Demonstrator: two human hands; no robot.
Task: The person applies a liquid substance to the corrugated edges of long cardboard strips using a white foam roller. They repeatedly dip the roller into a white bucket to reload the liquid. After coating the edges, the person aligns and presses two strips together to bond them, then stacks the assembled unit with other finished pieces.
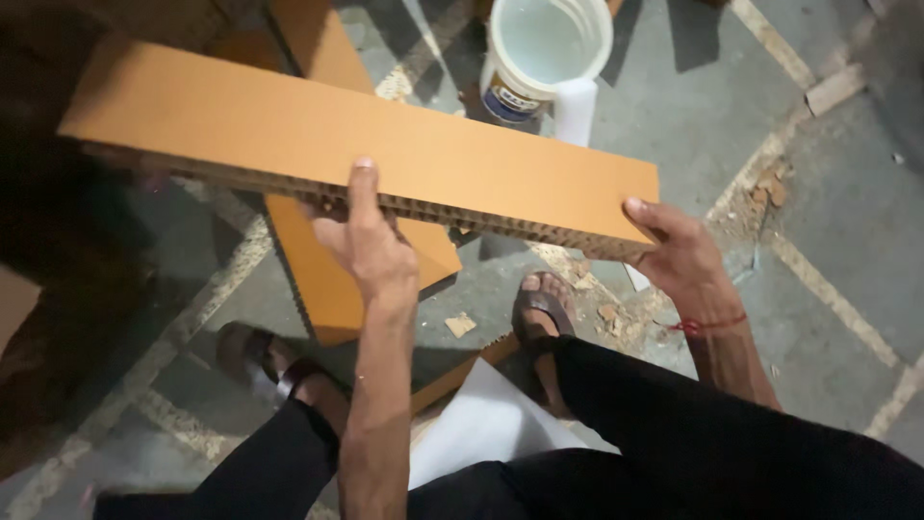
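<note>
I hold a long orange-brown honeycomb cardboard panel (318, 135) level in front of me, its cellular edge facing me. My left hand (371, 241) grips the near edge around the middle, thumb on top. My right hand (679, 250) grips the right end corner, with a red thread around the wrist. The panel's left end reaches into shadow.
A second orange panel (337, 279) lies on the grey concrete floor under the held one. A white plastic bucket (544, 48) stands at the top. A white sheet (486, 424) lies between my sandalled feet (544, 308). Rubble bits are scattered at right.
</note>
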